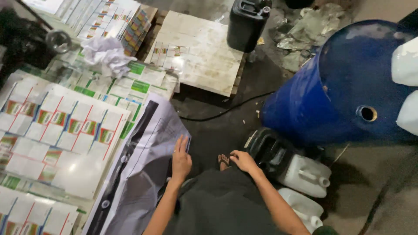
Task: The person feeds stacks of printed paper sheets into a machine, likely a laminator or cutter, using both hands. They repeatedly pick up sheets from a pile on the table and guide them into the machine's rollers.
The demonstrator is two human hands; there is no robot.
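Head view: left hand [181, 159] lies flat, fingers spread, on a large grey printed sheet [146, 172] that overlaps stacked glossy label sheets [61, 130] to its left. Right hand [244, 161] rests loosely curled, holding nothing, on the knee of dark clothing, just beside a sandalled foot [223, 160]. Hands apart. Near the right hand: black jerrycan [270, 150], two white jerrycans [305, 174], blue drum [348, 87] behind. Crumpled white rag [106, 54] on the far sheets.
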